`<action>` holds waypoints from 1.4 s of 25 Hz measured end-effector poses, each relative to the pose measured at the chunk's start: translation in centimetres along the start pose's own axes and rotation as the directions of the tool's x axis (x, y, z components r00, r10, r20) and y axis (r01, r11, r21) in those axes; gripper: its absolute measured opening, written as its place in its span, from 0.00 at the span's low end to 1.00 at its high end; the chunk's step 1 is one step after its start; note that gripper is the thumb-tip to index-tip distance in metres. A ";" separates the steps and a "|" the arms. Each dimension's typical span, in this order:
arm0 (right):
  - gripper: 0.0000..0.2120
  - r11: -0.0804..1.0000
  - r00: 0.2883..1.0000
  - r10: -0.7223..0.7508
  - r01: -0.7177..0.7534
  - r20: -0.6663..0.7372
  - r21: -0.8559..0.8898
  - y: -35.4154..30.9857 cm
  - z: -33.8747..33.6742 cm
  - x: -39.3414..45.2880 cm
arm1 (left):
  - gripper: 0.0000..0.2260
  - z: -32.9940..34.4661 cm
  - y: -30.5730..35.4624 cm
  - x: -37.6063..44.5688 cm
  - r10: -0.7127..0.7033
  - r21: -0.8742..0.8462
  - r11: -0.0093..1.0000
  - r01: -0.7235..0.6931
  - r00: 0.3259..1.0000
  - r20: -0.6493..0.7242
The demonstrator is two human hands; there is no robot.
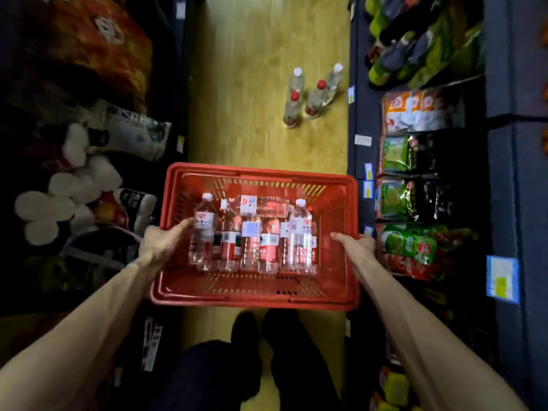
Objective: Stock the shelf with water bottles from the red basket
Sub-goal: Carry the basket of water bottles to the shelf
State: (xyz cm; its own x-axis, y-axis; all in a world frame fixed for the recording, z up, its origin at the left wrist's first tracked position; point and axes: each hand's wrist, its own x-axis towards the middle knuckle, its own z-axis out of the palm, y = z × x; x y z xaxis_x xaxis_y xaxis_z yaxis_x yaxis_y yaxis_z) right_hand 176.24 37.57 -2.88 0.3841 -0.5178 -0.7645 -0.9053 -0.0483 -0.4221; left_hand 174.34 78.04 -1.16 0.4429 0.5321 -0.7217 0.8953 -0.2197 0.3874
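Here, left hand (pixel 157 247) gripped the left rim of the red basket (pixel 255 298), fingers curled over the edge; right hand (pixel 355 247) clasped the right rim likewise. Between the fingers lay the water bottles (pixel 252 235): about eight, clear ribbed plastic, overlapping, exact count uncertain. Beyond the fingertips four bottles (pixel 308 97) stood upright on the wooden floor (pixel 252 84). Slotted plastic basket walls. Shelf (pixel 421 188) just right of the right hand, packets blurred.
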 end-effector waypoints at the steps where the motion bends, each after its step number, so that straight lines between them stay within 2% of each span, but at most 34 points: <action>1: 0.19 1.000 1.000 0.006 -0.006 0.010 0.007 -2.5 0.6 0.7 | 0.46 -0.2 2.3 1.0 -0.020 -0.003 1.000 0.020 1.000 -0.023; 5: 0.19 1.000 1.000 -0.009 0.009 -0.008 -0.018 -12.9 3.1 1.8 | 0.43 -3.0 12.1 5.6 -0.041 0.063 0.997 0.045 0.997 -0.058; 9: 0.15 1.000 0.999 -0.011 0.012 -0.034 0.029 -24.0 5.3 2.3 | 0.42 -5.8 22.2 9.0 -0.077 0.012 0.997 0.077 0.997 -0.032; 10: 0.18 0.999 0.999 -0.009 0.010 -0.048 0.035 -26.3 6.0 2.4 | 0.43 -6.5 24.3 9.7 -0.047 0.026 0.999 0.048 0.998 -0.042; 13: 0.38 0.998 0.999 -0.035 0.036 -0.027 0.050 -33.2 7.7 6.3 | 0.50 -7.8 31.7 13.9 -0.093 -0.003 0.996 0.093 0.994 -0.055; 16: 0.45 0.997 0.999 -0.027 0.030 -0.042 0.071 -39.9 9.6 8.9 | 0.47 -8.8 39.4 16.1 -0.082 0.017 0.996 0.083 0.995 -0.059; 18: 0.42 0.996 0.998 -0.045 0.048 -0.038 0.078 -45.8 10.8 9.8 | 0.44 -9.3 45.5 17.6 -0.044 0.018 0.999 0.045 0.995 -0.085; 20: 0.41 0.992 0.998 -0.058 0.062 -0.037 0.111 -51.4 12.1 11.3 | 0.46 -9.3 51.2 20.5 -0.025 -0.027 0.999 0.022 0.994 -0.104; 22: 0.42 0.990 0.998 -0.041 0.046 -0.040 0.132 -55.8 13.9 13.8 | 0.51 -9.0 54.8 24.6 -0.030 -0.054 0.998 0.024 0.994 -0.109; 24: 0.40 0.983 0.995 -0.079 0.088 -0.064 0.159 -59.3 15.6 16.1 | 0.48 -8.2 58.1 26.5 0.015 -0.003 1.000 -0.016 0.993 -0.113; 26: 0.39 0.987 0.998 -0.057 0.061 -0.032 0.151 -63.6 17.6 19.1 | 0.45 -7.6 62.5 29.8 0.041 -0.004 0.999 -0.042 0.989 -0.140; 29: 0.41 0.983 0.998 -0.053 0.058 -0.035 0.173 -68.7 20.5 24.5 | 0.48 -5.8 67.0 35.7 0.024 0.019 1.000 -0.022 0.995 -0.096; 33: 0.25 0.983 1.000 -0.008 0.010 -0.010 0.183 -73.7 24.0 28.5 | 0.47 -3.2 71.3 42.7 -0.014 0.001 1.000 0.015 0.998 -0.056; 35: 0.21 0.986 1.000 0.005 -0.005 -0.002 0.169 -74.1 25.5 31.6 | 0.44 -1.5 73.0 46.0 0.017 0.028 0.999 -0.016 1.000 -0.026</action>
State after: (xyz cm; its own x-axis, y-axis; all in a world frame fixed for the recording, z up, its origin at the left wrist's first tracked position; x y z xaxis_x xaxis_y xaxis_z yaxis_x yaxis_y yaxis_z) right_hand 260.09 46.55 -8.15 0.3792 -0.5194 -0.7658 -0.8633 0.0993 -0.4948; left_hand 259.96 87.73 -5.21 0.4562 0.5495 -0.6999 0.8892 -0.2513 0.3824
